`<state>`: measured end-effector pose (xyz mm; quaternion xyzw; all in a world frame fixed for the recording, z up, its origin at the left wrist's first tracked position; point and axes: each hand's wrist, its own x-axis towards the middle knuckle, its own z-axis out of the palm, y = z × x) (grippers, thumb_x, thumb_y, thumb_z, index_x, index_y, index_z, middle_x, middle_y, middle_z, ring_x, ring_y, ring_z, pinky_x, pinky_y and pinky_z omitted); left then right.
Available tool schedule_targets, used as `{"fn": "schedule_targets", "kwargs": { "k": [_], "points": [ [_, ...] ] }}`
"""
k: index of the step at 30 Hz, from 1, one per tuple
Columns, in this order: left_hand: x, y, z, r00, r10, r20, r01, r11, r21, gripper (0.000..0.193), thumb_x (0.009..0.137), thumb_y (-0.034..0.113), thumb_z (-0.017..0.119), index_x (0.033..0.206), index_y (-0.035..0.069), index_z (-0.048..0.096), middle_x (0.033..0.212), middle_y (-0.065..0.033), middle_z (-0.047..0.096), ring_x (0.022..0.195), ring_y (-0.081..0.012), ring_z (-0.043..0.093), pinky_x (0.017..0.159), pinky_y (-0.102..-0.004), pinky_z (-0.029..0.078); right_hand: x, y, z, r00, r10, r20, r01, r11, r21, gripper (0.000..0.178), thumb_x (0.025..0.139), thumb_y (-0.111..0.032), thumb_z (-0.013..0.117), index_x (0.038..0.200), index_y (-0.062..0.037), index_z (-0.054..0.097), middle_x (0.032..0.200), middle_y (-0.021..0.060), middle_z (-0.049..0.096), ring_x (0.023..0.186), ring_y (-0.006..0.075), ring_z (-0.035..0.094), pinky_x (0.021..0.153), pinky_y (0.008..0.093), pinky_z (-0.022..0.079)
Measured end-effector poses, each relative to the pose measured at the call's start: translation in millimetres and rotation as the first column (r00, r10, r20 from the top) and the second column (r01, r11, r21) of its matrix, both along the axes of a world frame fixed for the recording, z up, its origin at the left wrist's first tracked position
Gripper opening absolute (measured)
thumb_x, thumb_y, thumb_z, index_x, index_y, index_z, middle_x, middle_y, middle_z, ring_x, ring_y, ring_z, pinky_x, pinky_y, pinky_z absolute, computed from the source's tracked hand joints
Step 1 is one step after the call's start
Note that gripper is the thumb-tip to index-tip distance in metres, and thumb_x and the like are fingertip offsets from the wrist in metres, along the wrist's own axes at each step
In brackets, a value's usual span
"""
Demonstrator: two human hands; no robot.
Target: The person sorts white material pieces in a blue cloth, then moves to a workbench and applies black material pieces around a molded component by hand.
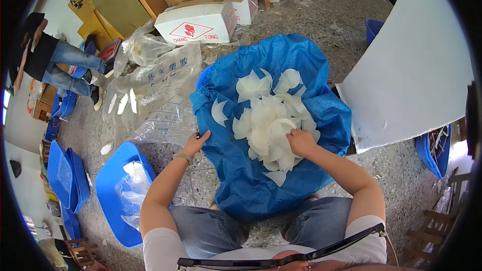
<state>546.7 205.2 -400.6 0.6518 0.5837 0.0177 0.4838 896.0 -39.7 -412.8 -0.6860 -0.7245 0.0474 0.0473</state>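
Note:
In front of me a blue woven plastic sheet [236,180] is bunched into a hollow. Inside it lies a heap of thin, translucent white curved pieces [263,113], many crescent-shaped. My right hand [302,144] reaches into the heap's right side, its fingers closed on the edge of a white curved piece [281,129]. My left hand [195,144] is at the sheet's left edge, thumb stretched away from the fingers and nothing visibly held; its fingertips are partly hidden. One loose crescent [219,112] lies on the sheet left of the heap.
A blue tub [111,183] holding clear plastic stands to my left. Beyond it, a clear printed bag [165,85] lies on the floor with several white slivers. White cartons [193,22] stand ahead. A large white panel [411,70] rises at right. Another person [65,62] stands at far left.

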Motion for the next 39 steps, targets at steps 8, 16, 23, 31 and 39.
{"fn": "schedule_targets", "kwargs": {
  "k": [8, 16, 23, 31, 39],
  "points": [
    [17.5, 7.1, -9.2, 0.994, 0.075, 0.085, -0.076, 0.997, 0.013, 0.096, 0.072, 0.061, 0.067, 0.125, -0.015, 0.043, 0.112, -0.0242, 0.059, 0.101, -0.0294, 0.060, 0.088, -0.0340, 0.046, 7.4, 7.6, 29.8, 0.987, -0.058, -0.151, 0.072, 0.993, 0.092, 0.016, 0.072, -0.013, 0.058, 0.087, -0.0086, 0.062, 0.095, 0.0086, 0.057, 0.086, 0.0251, 0.059, 0.067, 0.0376, 0.050],
    [-7.1, 25.6, -50.7, 0.907, 0.212, 0.363, -0.234, 0.972, 0.018, 0.090, 0.069, 0.052, 0.075, 0.123, -0.013, 0.044, 0.116, -0.0221, 0.058, 0.102, -0.0255, 0.059, 0.087, -0.0331, 0.048, 44.7, 40.9, 48.3, 0.951, -0.293, -0.096, 0.309, 0.897, 0.317, 0.063, 0.062, -0.017, 0.076, 0.120, -0.0091, 0.052, 0.129, 0.0164, 0.046, 0.118, 0.0349, 0.043, 0.097, 0.0480, 0.035],
    [27.0, 13.0, -13.2, 0.990, 0.132, 0.040, -0.138, 0.938, 0.319, 0.082, 0.075, 0.064, 0.061, 0.114, -0.008, 0.053, 0.103, -0.0280, 0.062, 0.097, -0.0387, 0.061, 0.083, -0.0422, 0.048, 143.9, -15.6, 39.1, 0.788, -0.615, 0.021, 0.615, 0.788, 0.022, 0.038, 0.075, -0.023, 0.070, 0.108, -0.0068, 0.062, 0.101, 0.0161, 0.063, 0.103, 0.0360, 0.055, 0.094, 0.0492, 0.038],
    [22.1, 8.6, 2.5, 0.991, 0.116, 0.067, -0.132, 0.922, 0.364, 0.071, 0.079, 0.057, 0.061, 0.109, -0.006, 0.053, 0.098, -0.0267, 0.062, 0.092, -0.0377, 0.062, 0.078, -0.0441, 0.049, 170.7, -78.3, 46.3, 0.672, -0.710, -0.213, 0.721, 0.562, 0.405, 0.028, 0.088, -0.020, 0.057, 0.107, -0.0002, 0.054, 0.099, 0.0227, 0.061, 0.091, 0.0441, 0.058, 0.079, 0.0463, 0.045],
    [21.1, -15.7, -0.9, 0.977, -0.067, 0.203, 0.031, 0.984, 0.176, 0.089, 0.070, 0.046, 0.073, 0.128, -0.011, 0.037, 0.121, -0.0280, 0.053, 0.114, -0.0345, 0.054, 0.096, -0.0392, 0.043, 141.5, -129.1, 3.2, 0.524, -0.849, 0.061, 0.851, 0.521, -0.067, 0.034, 0.095, -0.030, 0.046, 0.111, -0.0008, 0.053, 0.099, 0.0225, 0.062, 0.091, 0.0438, 0.058, 0.078, 0.0475, 0.046]
  ]
}}
